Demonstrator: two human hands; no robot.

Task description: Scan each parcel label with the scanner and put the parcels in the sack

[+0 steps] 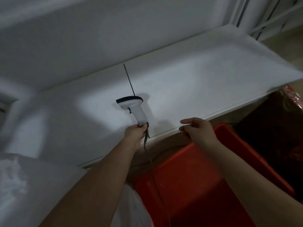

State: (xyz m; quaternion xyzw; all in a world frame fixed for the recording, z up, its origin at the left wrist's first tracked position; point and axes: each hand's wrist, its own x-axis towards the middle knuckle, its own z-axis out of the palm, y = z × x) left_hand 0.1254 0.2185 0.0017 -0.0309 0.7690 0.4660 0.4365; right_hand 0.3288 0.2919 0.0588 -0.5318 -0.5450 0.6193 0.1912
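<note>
Closest to the camera, under both forearms, there's a red bin that looks empty as far as the blur lets anyone tell, and a bit of white bag, probably the sack, peeking out below the left arm. No parcel shows anywhere in view, so either they're all bagged or the next one is off-frame.

The left hand has its fingers curled round the very bottom of the scanner, right where the dark cable comes out. The scanner lies just ahead of that hand on the white table, head pointing away from the person. The cable drops from the hand over the table edge and runs down across the bin.

The right hand is off to the right of the left one, empty, fingers loosely stretched toward it, hanging over the table's front edge. Whether it actually touches the edge is hard to say.

Judging by the pose, the scanner is either being parked or picked up. Either way, holding it by the tail end is a weak grip. For scanning, the hand should slide up the handle so a finger reaches the trigger. For parking, it should sit well back from the edge with some cable slack, or the cable's weight could drag it off.

Beyond the scanner a thin dark line runs across the tabletop toward the white wall.
</note>
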